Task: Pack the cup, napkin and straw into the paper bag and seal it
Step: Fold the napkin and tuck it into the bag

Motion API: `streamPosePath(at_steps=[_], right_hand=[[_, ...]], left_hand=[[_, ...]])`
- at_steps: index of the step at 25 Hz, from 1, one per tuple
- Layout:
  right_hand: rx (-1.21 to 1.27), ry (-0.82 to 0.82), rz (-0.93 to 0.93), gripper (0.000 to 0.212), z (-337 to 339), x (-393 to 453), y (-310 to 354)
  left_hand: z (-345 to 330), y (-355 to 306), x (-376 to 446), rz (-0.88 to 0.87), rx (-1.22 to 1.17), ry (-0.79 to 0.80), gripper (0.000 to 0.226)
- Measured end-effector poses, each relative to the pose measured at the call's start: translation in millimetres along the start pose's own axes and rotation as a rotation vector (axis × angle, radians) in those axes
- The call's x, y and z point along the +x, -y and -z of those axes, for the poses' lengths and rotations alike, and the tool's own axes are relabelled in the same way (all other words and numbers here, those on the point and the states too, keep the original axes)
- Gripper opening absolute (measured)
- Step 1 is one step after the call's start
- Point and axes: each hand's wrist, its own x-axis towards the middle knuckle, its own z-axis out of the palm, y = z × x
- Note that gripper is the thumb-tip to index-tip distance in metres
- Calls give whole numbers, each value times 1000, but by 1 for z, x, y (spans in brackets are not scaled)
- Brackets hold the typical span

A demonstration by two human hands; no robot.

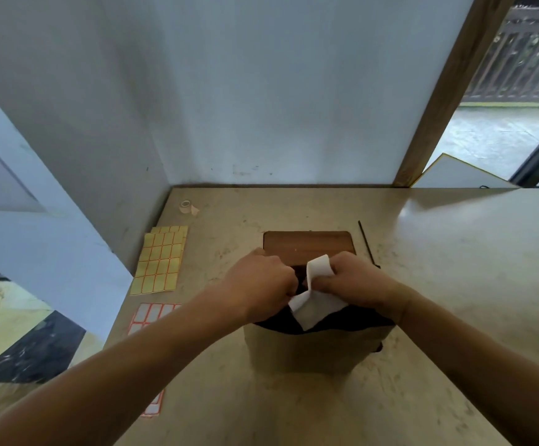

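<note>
A brown paper bag (pixel 313 349) stands open on the table in front of me, its inside dark. Over its mouth my right hand (pixel 355 281) holds a white napkin (pixel 313 300), folded and hanging down toward the opening. My left hand (pixel 261 281) is closed at the bag's left rim, touching the napkin's lower corner; I cannot tell whether it grips the rim or the napkin. A thin black straw (pixel 366 243) lies on the table to the right of a wooden board (pixel 306 244). The cup is hidden from view.
Yellow label sheets (pixel 162 259) and white, red-edged label sheets (pixel 152 313) lie along the table's left edge. A small tape roll (pixel 186 206) sits at the far left corner. White walls close off the back and left; the table's right side extends wide.
</note>
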Motion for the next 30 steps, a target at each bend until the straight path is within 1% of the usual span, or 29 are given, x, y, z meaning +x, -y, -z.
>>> streamPosePath(at_steps=[4,6,7,8,11,12,14,18,23,25,28,30], right_hand=[[-196,-24,-18,25,3,-5,-8],[-319,-24,-28,23,4,-9,-12],[-400,-22,-33,22,4,-11,-13],[-487,-22,-35,23,3,-14,-14],[-685,0,-57,32,0,-20,-16],[-716,7,-67,35,-1,-21,-15],[-746,42,-79,36,-3,-19,-11],[-689,149,-136,34,-17,1,-4],[-490,245,-334,31,-44,45,-22],[-387,249,-419,36,-52,55,-29],[-293,244,-445,38,-68,62,-33],[-228,202,-454,39,-78,57,-32]], left_hand=[[-6,-14,9,-3,8,140,16],[-9,-19,11,0,5,199,17],[-11,-21,10,1,8,218,22],[-14,-22,9,4,12,231,34],[-25,-24,6,33,44,282,92],[-27,-24,4,37,64,279,105],[-32,-25,0,44,92,247,118],[-37,-22,-1,51,87,180,123],[-39,-19,1,47,70,145,125],[-38,-18,2,37,67,137,124],[-38,-15,2,38,64,129,124],[-39,-12,1,40,69,128,124]])
